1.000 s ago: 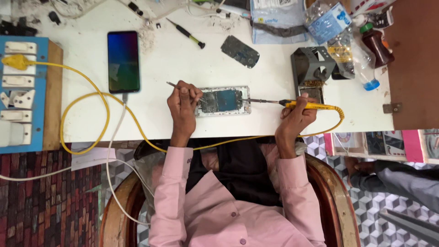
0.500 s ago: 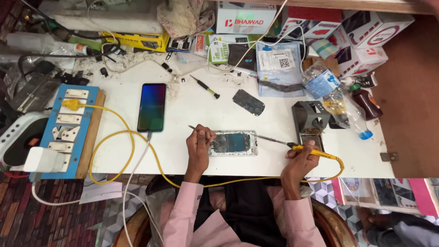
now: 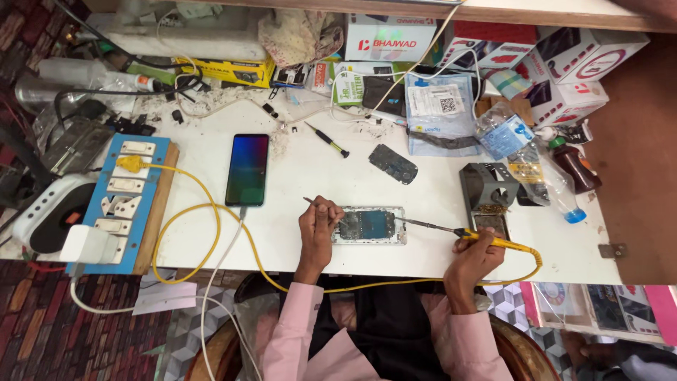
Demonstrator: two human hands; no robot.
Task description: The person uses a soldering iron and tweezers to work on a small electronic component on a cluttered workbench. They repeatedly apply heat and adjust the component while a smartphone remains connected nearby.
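While your right hand (image 3: pixel 474 259) is closed around the yellow handle of the soldering iron (image 3: pixel 462 233), its thin tip reaches left to the right edge of the opened phone (image 3: pixel 369 226), which lies flat on the white table (image 3: pixel 423 204) directly in front of you. Your left hand (image 3: pixel 317 229) pinches a slim pair of tweezers (image 3: pixel 321 205), and its fingers rest on the phone's left end, holding it steady.

Mind the yellow cable (image 3: pixel 204 212): it loops from the iron under your wrists and across to the blue switchboard (image 3: pixel 120 204) at your left. A tug from either forearm could, I judge, jerk the tip across the board and bridge or lift small parts. Your left fingers sit close to the hot tip, so a slip may burn them. A lit smartphone (image 3: pixel 247 169) charges just beyond the loop, and a plastic bottle (image 3: pixel 560 187) lies beside the iron stand (image 3: pixel 486 187); heat set down carelessly there could scorch it.
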